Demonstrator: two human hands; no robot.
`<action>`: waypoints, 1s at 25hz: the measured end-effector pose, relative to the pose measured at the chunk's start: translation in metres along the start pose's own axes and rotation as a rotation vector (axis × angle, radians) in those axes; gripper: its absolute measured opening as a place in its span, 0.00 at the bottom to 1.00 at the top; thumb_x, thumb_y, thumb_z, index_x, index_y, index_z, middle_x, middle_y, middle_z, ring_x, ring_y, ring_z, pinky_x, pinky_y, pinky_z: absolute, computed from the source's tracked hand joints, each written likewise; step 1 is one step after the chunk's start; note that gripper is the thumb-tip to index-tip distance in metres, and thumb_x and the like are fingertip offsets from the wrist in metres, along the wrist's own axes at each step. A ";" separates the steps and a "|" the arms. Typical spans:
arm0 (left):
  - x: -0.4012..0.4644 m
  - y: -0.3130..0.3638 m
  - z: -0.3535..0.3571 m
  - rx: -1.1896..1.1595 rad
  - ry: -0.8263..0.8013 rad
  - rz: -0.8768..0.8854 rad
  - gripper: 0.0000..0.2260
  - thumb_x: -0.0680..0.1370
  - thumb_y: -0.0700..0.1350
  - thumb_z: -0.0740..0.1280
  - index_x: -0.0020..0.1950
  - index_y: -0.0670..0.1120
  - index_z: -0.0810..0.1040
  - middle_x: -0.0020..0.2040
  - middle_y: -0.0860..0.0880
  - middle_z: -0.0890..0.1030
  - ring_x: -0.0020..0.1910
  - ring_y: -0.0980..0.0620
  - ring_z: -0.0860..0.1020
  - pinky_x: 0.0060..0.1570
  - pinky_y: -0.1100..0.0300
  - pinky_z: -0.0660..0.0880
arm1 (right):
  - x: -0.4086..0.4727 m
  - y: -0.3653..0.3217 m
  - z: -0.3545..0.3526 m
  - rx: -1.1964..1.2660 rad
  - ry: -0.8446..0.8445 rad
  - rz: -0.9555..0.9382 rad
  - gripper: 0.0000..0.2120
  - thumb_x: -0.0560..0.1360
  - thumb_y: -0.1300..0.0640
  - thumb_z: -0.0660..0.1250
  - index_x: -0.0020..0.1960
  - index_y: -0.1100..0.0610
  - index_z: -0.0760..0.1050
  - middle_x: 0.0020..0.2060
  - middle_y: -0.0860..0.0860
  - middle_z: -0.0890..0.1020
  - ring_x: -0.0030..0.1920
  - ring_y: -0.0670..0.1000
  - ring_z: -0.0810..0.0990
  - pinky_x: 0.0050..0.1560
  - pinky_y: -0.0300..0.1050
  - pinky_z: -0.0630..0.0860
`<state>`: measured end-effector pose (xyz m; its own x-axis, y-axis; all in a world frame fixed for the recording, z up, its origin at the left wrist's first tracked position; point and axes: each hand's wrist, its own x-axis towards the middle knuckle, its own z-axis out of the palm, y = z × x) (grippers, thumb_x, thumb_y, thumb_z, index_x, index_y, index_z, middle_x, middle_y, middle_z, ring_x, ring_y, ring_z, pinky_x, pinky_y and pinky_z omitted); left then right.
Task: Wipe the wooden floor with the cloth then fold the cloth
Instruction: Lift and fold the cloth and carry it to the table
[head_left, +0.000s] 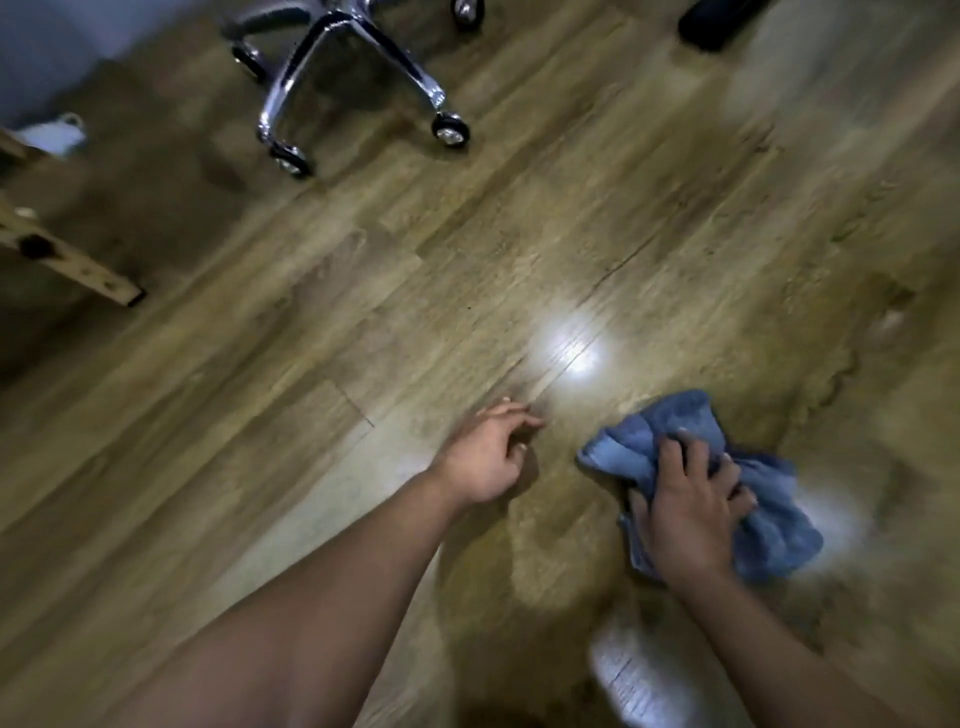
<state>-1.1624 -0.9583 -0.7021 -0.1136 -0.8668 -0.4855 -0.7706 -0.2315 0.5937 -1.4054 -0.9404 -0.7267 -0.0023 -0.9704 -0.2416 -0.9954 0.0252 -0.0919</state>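
Observation:
A crumpled blue cloth lies on the wooden floor at the lower right. My right hand sits on top of it, fingers curled into its folds and gripping it against the boards. My left hand is to the left of the cloth, apart from it, fingers loosely spread with the fingertips at the floor; it holds nothing. The picture is blurred around the cloth.
A chrome office-chair base with castors stands at the top left centre. A pale wooden furniture leg slants in from the left edge. A dark object sits at the top right. A bright light reflection glares on the boards.

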 end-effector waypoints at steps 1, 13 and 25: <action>-0.013 -0.008 -0.002 -0.035 -0.024 -0.033 0.20 0.81 0.40 0.63 0.73 0.50 0.74 0.78 0.48 0.68 0.80 0.49 0.61 0.77 0.61 0.55 | -0.012 -0.010 -0.005 -0.025 -0.063 -0.015 0.31 0.68 0.49 0.76 0.66 0.54 0.69 0.66 0.55 0.68 0.62 0.67 0.65 0.57 0.67 0.65; -0.188 0.064 -0.081 0.152 -0.274 0.219 0.40 0.75 0.37 0.69 0.81 0.62 0.56 0.83 0.55 0.51 0.82 0.51 0.47 0.79 0.51 0.51 | -0.160 -0.091 -0.193 0.777 -0.688 -0.150 0.17 0.74 0.70 0.67 0.60 0.58 0.72 0.55 0.57 0.78 0.56 0.52 0.77 0.58 0.50 0.75; -0.442 0.260 -0.347 0.189 -0.113 0.367 0.12 0.80 0.50 0.68 0.45 0.50 0.66 0.41 0.50 0.74 0.46 0.42 0.75 0.39 0.53 0.66 | -0.345 -0.146 -0.547 1.382 -0.176 0.347 0.12 0.74 0.63 0.59 0.50 0.52 0.78 0.42 0.51 0.84 0.43 0.51 0.79 0.40 0.41 0.75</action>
<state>-1.0948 -0.7890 -0.1107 -0.4617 -0.8202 -0.3377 -0.7663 0.1771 0.6175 -1.3111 -0.7406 -0.1016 -0.1079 -0.8278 -0.5505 -0.0579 0.5581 -0.8278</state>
